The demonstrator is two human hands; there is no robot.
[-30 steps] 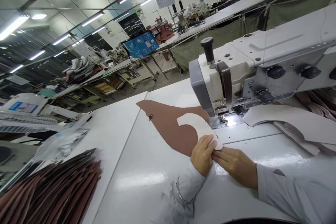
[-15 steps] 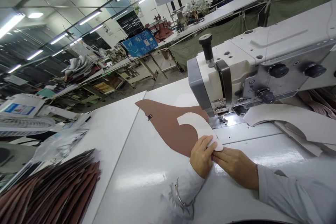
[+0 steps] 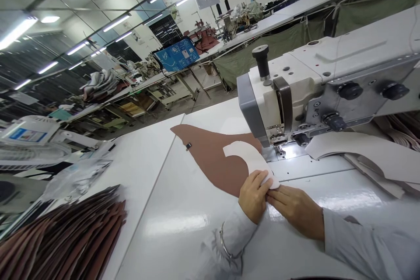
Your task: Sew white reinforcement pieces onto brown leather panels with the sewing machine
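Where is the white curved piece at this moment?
In the head view, the white curved piece lies on the brown panel, just left of the sewing machine head, its lower end between the left hand and right hand.

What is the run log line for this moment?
left hand: holds white cutout | right hand: holds same cutout | brown panel: under cutout | sewing machine: beside

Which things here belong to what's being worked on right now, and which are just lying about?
In the job:
- left hand
- right hand
- white curved piece, held by both hands
- brown panel under it
- sewing machine

Lying about:
- stack of brown panels
- white cut pieces
- plastic bag
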